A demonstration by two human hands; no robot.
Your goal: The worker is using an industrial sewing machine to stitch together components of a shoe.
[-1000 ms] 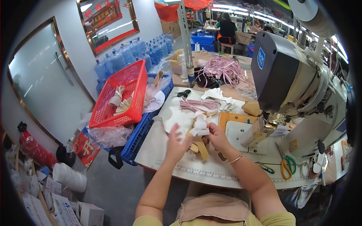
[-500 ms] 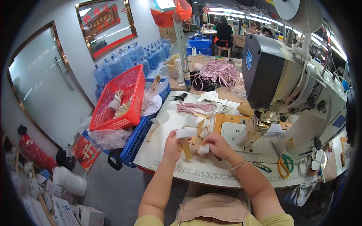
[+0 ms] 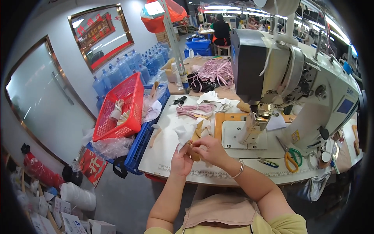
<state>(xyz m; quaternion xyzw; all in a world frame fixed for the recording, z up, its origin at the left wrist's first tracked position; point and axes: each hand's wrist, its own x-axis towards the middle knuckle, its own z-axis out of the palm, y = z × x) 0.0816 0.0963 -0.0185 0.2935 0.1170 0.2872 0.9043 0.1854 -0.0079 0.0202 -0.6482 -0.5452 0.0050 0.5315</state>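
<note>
My left hand point(image 3: 181, 162) is closed on a small white-and-tan piece point(image 3: 182, 135), which looks like leather or fabric and sticks up above the fingers. Right beside it, the fingertips of my right hand point(image 3: 210, 151) pinch at the same spot, and what lies between them is mostly covered. Tan and cream strips point(image 3: 201, 128) lie just beyond both hands on the white table point(image 3: 156, 150). To the right of the hands stands a sewing machine point(image 3: 249, 132), its metal bed plate set in an orange-brown board point(image 3: 219, 121).
Pink cords point(image 3: 193, 110), white cut pieces point(image 3: 214, 100) and black snips point(image 3: 179, 100) lie farther back. Orange-and-green scissors point(image 3: 291, 160) and thread snips point(image 3: 269, 162) are at right. A red basket point(image 3: 134, 105) sits on a blue crate point(image 3: 136, 156) at left. A person point(image 3: 221, 31) sits far back.
My hands have come together, the right moving left to meet the left. The white piece now stands tilted upright above my left fingers. The view has turned slightly to the right.
</note>
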